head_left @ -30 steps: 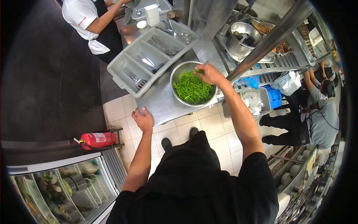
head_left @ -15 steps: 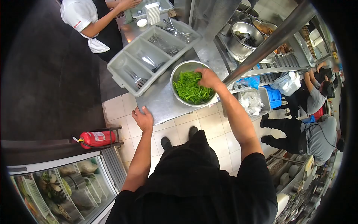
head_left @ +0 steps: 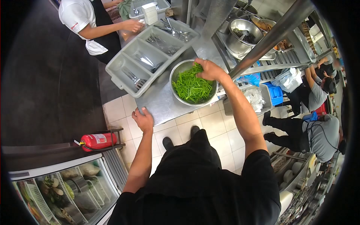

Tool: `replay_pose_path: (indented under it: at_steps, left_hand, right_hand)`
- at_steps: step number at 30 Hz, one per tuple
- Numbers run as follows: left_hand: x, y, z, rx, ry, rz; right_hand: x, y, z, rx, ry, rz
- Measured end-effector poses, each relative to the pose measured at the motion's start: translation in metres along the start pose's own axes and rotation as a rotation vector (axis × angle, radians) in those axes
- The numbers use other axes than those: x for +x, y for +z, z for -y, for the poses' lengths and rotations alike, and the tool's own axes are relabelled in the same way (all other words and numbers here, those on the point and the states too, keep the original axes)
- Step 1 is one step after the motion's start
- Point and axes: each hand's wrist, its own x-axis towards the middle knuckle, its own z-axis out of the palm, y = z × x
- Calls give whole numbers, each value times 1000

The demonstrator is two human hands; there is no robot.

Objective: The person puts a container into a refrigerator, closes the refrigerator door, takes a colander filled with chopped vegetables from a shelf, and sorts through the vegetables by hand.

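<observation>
A round metal bowl (head_left: 174,88) stands on the steel table (head_left: 155,100), filled with thin chopped green stalks (head_left: 193,85). At the bowl's far right rim, my right hand (head_left: 209,70) is closed, with a bunch of the stalks pinched in its fingers. My left hand (head_left: 143,120) rests at the table's near left corner, its thumb and fingers apart and no loose thing in it. Beyond the bowl lies a grey cutlery tray (head_left: 112,71) whose compartments hold forks (head_left: 135,79) and other cutlery.
A co-worker (head_left: 75,18) in a white shirt stands across the table, near stacked white dishes (head_left: 150,13). A steel post (head_left: 272,39) slants past my right arm. Shelves with metal pots (head_left: 243,35) stand right. A fire extinguisher (head_left: 98,141) and glass-topped fridge (head_left: 67,187) are left.
My right hand has risen slightly from among the stalks to the bowl's far rim, bringing a bunch up. The co-worker's hand has reached out toward the white dishes. My left hand stays put.
</observation>
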Motion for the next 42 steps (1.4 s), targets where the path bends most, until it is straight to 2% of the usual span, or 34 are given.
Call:
replay_pose_path:
  at_steps: [4,10,15,19,22,24,28,30,31,34,36,37,41,42]
  left_hand:
    - [0,-1,-2,-3,-12,17]
    - [0,0,1,-1,5,4]
    - [0,0,-1,-1,0,3]
    - [-1,-1,-2,-4,0,2]
    - [-1,1,-2,-1,13,-46]
    - [-2,1,-2,9,16,-49]
    - [0,1,0,11,10,-17]
    - [-1,1,0,7,9,-14]
    - [0,1,0,3,8,-12]
    - [0,-3,-4,-17,-18,1]
    - [-1,-2,-1,-11,-9,-8]
    - [-1,0,0,-9,10,-17]
    - [0,0,0,9,0,-13]
    - [0,0,-2,9,-3,-13]
  right_hand:
    - [-1,-3,8,-32,58,7]
    - [1,-3,2,-15,-44,71]
    - [1,1,1,89,-146,-77]
    - [0,3,3,84,-66,-121]
    - [3,11,-3,-15,13,-59]
    - [2,17,1,-69,118,96]
    - [12,45,12,-195,136,83]
    - [18,70,7,-339,61,-76]
    - [19,76,3,-338,59,-80]
    - [25,82,-11,-275,-31,-173]
    - [27,70,-18,-45,-177,-248]
    - [25,57,-17,-17,-132,-166]
    - [19,27,-14,89,-102,-131]
    - [18,22,-17,120,-30,-18]
